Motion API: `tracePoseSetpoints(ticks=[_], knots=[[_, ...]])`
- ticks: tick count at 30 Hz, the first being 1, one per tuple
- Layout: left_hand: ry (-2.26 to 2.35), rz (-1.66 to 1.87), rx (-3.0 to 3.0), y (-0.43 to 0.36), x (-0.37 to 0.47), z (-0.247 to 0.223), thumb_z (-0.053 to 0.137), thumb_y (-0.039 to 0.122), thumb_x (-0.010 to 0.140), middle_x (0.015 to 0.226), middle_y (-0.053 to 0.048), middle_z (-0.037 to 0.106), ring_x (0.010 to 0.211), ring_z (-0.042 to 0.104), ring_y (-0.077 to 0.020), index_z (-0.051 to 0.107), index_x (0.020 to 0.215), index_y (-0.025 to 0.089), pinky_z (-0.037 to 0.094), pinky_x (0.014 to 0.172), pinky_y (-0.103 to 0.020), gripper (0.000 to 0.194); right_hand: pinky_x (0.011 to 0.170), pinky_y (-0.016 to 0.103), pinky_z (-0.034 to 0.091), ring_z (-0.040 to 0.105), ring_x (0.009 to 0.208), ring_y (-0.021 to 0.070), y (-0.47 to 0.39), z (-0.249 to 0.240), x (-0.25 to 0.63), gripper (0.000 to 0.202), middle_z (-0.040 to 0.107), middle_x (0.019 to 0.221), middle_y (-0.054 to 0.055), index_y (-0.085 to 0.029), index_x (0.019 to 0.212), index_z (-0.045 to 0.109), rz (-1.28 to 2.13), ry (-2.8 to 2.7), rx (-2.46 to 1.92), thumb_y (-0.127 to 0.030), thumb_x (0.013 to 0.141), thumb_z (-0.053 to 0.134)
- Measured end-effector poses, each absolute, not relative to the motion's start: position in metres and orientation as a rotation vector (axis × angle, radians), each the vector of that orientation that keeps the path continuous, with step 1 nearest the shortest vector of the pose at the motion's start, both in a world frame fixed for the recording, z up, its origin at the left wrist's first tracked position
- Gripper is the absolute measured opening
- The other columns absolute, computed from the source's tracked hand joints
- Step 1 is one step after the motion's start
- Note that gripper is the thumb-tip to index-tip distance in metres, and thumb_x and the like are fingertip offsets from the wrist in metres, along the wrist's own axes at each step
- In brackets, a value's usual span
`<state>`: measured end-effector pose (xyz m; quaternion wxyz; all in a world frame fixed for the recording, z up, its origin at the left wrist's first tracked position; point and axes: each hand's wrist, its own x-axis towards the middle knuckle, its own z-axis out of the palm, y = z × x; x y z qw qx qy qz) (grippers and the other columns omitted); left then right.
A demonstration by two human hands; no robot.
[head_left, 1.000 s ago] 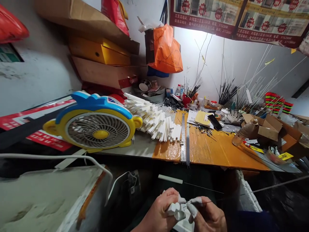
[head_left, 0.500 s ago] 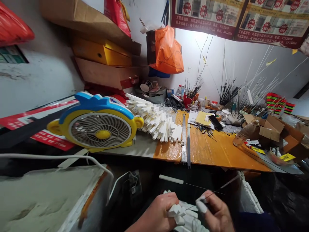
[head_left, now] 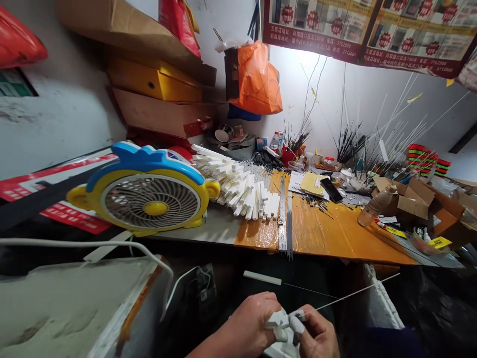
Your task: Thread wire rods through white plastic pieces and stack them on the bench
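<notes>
My left hand (head_left: 255, 318) is closed around a white foam stick (head_left: 276, 320), its squared end pointing toward my right hand. My right hand (head_left: 318, 332), with white coverings on its fingertips, pinches a thin rod (head_left: 346, 297) that runs up to the right. The fingertips meet at the end of the foam stick; whether the rod enters it is hidden. More white pieces (head_left: 285, 350) lie below my hands, partly covered by them. Just beyond, a separate white stick (head_left: 263, 278) with a thin wire at its end lies on a dark surface.
A blue and yellow fan (head_left: 154, 199) stands at the left of the bench, beside a heap of white sticks (head_left: 246, 191). A metal ruler (head_left: 282, 219) lies on the orange board (head_left: 346, 233). Cardboard boxes (head_left: 417, 199) and a plastic bottle (head_left: 372, 209) stand right.
My right hand has moved left against the foam stick in my left hand. The rod now slants up to the right, showing more of its length. The view has shifted slightly.
</notes>
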<state>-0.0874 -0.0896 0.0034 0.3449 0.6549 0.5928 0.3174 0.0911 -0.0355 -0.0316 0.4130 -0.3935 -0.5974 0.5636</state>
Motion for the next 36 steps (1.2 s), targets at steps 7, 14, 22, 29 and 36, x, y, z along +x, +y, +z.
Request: tracePoseSetpoints(ticks=[7, 14, 22, 29, 36], knots=[[1.804, 0.425, 1.982, -0.061, -0.092, -0.009, 0.064, 0.004, 0.075, 0.088, -0.002, 0.07, 0.087, 0.066, -0.021, 0.07, 0.078, 0.021, 0.046, 0.071, -0.026, 0.018, 0.034, 0.018, 0.02, 0.027, 0.034, 0.004, -0.017, -0.043, 0.093, 0.041, 0.047, 0.047, -0.01, -0.018, 0.072, 0.066, 1.624, -1.342, -1.22, -0.058, 0.07, 0.078], [1.897, 0.157, 1.962, -0.014, -0.099, -0.051, 0.064, -0.002, 0.076, 0.103, -0.013, 0.071, 0.105, 0.066, -0.0327, 0.076, 0.09, 0.016, 0.052, 0.087, -0.039, 0.026, 0.031, 0.017, 0.026, 0.048, 0.036, 0.0088, 0.042, -0.039, 0.085, 0.028, 0.059, 0.046, -0.004, -0.017, 0.062, 0.066, 1.533, -1.454, -1.27, -0.042, 0.066, 0.08], [1.946, 0.297, 1.797, -0.022, -0.11, -0.048, 0.06, -0.006, 0.073, 0.107, -0.012, 0.071, 0.109, 0.063, -0.0329, 0.072, 0.087, 0.017, 0.047, 0.09, -0.04, 0.03, 0.029, 0.013, 0.028, 0.05, 0.035, 0.0065, 0.079, -0.046, 0.035, 0.044, 0.066, 0.053, -0.001, -0.019, 0.064, 0.058, 1.795, -1.229, -1.284, -0.052, 0.056, 0.085], [1.799, 0.855, 1.351, -0.047, -0.116, -0.028, 0.058, 0.018, 0.082, 0.07, 0.002, 0.056, 0.069, 0.056, -0.0165, 0.06, 0.074, 0.017, 0.042, 0.064, -0.025, 0.009, 0.031, 0.013, 0.017, 0.039, 0.036, 0.0023, 0.036, -0.042, 0.072, 0.055, 0.06, 0.053, -0.004, -0.018, 0.065, 0.058, 1.992, -1.137, -1.184, -0.062, 0.052, 0.09], [1.449, 1.152, 0.905, -0.046, -0.082, -0.023, 0.067, 0.041, 0.07, 0.071, 0.005, 0.053, 0.048, 0.042, -0.0088, 0.062, 0.096, 0.017, 0.032, 0.04, -0.02, 0.036, 0.047, 0.021, 0.033, 0.034, 0.042, 0.0049, -0.025, -0.056, 0.1, 0.072, 0.043, 0.044, -0.007, -0.02, 0.047, 0.052, 1.99, -1.398, -1.08, -0.082, 0.032, 0.086]])
